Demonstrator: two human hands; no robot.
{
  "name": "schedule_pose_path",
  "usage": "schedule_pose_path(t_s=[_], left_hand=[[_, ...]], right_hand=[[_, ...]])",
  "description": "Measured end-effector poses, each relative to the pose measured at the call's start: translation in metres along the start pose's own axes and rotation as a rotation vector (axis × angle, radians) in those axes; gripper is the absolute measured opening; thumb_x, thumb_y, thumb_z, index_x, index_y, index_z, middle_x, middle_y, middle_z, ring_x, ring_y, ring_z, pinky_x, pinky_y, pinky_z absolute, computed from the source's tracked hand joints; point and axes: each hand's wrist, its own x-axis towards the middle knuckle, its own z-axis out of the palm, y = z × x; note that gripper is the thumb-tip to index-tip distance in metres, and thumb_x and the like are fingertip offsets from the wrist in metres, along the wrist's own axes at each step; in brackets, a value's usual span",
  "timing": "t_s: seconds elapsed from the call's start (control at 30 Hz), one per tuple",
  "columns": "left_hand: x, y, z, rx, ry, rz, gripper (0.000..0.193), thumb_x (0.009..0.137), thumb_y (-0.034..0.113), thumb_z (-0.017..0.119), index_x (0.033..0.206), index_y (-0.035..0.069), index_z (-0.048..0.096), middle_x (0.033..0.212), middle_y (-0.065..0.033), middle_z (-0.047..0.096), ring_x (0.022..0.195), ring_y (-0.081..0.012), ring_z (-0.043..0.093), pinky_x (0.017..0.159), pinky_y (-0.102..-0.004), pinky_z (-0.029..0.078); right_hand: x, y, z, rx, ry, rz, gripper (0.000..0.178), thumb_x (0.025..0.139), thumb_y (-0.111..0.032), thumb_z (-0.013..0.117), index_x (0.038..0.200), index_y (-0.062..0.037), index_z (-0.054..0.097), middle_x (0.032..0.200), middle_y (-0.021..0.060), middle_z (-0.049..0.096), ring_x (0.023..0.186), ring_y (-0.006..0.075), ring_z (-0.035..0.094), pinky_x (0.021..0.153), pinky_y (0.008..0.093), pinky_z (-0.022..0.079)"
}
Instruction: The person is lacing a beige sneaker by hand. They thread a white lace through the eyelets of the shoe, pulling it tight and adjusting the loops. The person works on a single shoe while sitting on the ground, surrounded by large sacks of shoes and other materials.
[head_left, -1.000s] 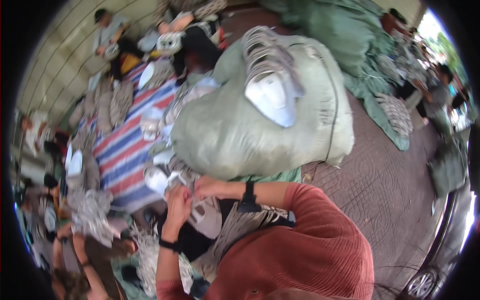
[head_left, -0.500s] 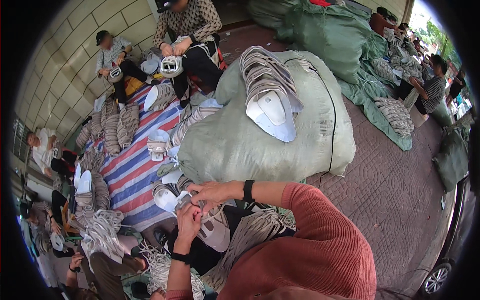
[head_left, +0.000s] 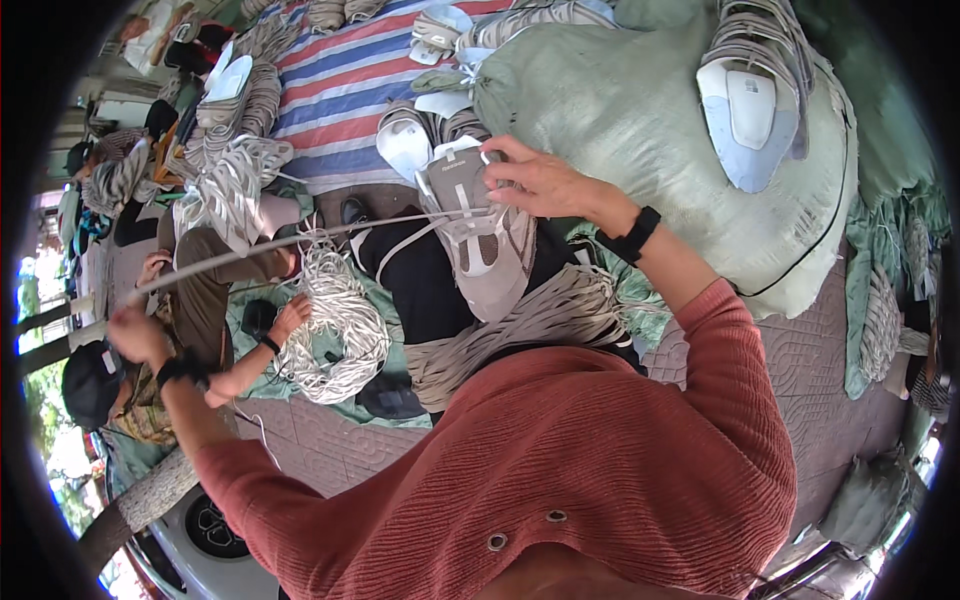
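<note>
The left hand [head_left: 138, 335] is blurred, and the top edge crops the striped sheet [head_left: 345, 85].

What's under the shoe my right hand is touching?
Black cloth shows on both sides of the shoe, and a bundle of laces lies by its toe. What's directly beneath is covered.

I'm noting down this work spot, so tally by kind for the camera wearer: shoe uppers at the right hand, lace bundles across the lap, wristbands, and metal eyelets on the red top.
Shoe upper at the right hand: 1
Lace bundle across the lap: 1
Wristbands: 2
Eyelets on the red top: 2
Total: 6
</note>
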Motion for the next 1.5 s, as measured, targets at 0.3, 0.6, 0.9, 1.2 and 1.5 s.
schedule_pose_path(t_s=[0.3,0.6,0.9,1.2,1.5], left_hand=[[-0.015,-0.056,-0.011,-0.541,0.106,-0.225,0.024,0.087,0.015,0.064,0.096,-0.007,0.063,0.082,-0.0145,0.066,0.071,-0.0196,0.062,0.062,-0.0341,0.05],[-0.196,0.245,-0.087,-1.07,-0.63,0.194,0.045,0.088,-0.001,0.061,0.131,0.007,0.049,0.099,-0.0039,0.058,0.074,-0.0091,0.055,0.064,-0.0247,0.047],[-0.267,0.361,-0.124,-1.136,-0.86,0.862,0.022,0.076,0.013,0.073,0.095,0.011,0.063,0.099,-0.007,0.052,0.098,-0.0277,0.05,0.084,-0.0406,0.037],[-0.263,0.383,-0.108,-1.147,-0.933,1.021,0.014,0.083,0.014,0.065,0.09,0.007,0.055,0.096,-0.0082,0.051,0.095,-0.0281,0.048,0.082,-0.0404,0.036],[-0.224,0.38,-0.081,-0.902,-0.902,1.214,0.01,0.089,0.013,0.055,0.092,0.004,0.054,0.095,-0.013,0.055,0.096,-0.0313,0.054,0.083,-0.044,0.04]], right_hand=[[0.008,-0.005,-0.002,-0.14,0.026,-0.03,0.016,0.092,-0.027,0.061,0.1,-0.0142,0.057,0.131,0.0074,0.042,0.09,0.0276,0.06,0.085,0.0428,0.046],[0.017,-0.03,-0.014,-0.309,-0.131,-0.188,0.005,0.085,-0.016,0.066,0.087,-0.0109,0.064,0.097,0.0048,0.05,0.089,0.0218,0.055,0.084,0.036,0.034],[0.04,-0.037,-0.017,0.223,-0.592,0.035,0.01,0.078,-0.005,0.067,0.088,-0.0047,0.065,0.083,0.0034,0.052,0.078,0.016,0.053,0.076,0.0317,0.039],[0.014,-0.035,0.011,-0.044,0.223,-0.107,0.011,0.08,0.0,0.067,0.089,-0.0033,0.061,0.081,0.0057,0.054,0.069,0.0214,0.058,0.061,0.0321,0.049],[-0.017,-0.008,0.069,0.136,0.533,0.138,0.017,0.082,0.001,0.064,0.097,-0.0036,0.056,0.078,0.0071,0.057,0.063,0.0167,0.059,0.056,0.0289,0.049]])
